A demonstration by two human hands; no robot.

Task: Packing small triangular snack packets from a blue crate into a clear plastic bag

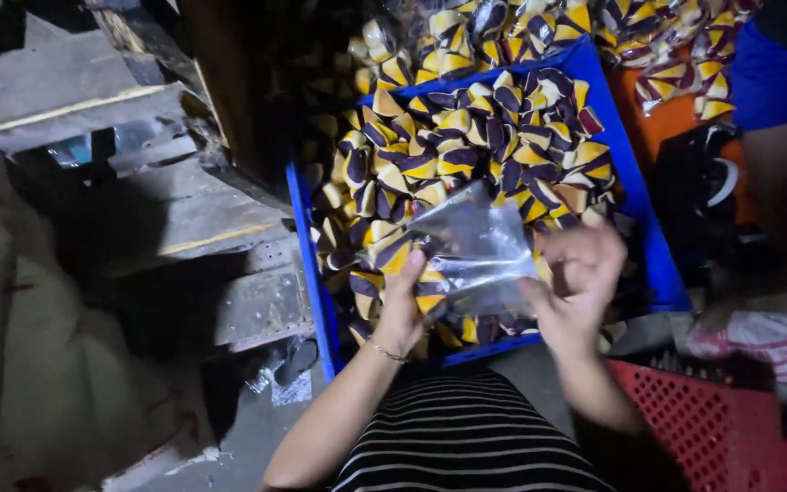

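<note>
Both hands grip one clear plastic bag [477, 248]: left hand [404, 301], right hand [576, 278], above blue crate [307, 237] of yellow-purple pieces [466, 137]; bag mouth needs opening.

1. Blue crate [307, 237]: one. All positions below are given relative to it.
2. Wedges [466, 137], yellow, purple and cream: too many to count. They fill the crate in a heap.
3. Clear bags [480, 251]: one empty, held above the crate's near end.
4. Filled bags [667, 46] of wedges: a pile beyond the crate's far right corner. Number cannot be told.
5. Hands: two, the left hand [403, 305] and right hand [576, 278], both on the clear bag.
6. Red crates [712, 428]: one, at the near right of the blue crate.
7. Bracelets [384, 351]: one, on the left wrist.
</note>
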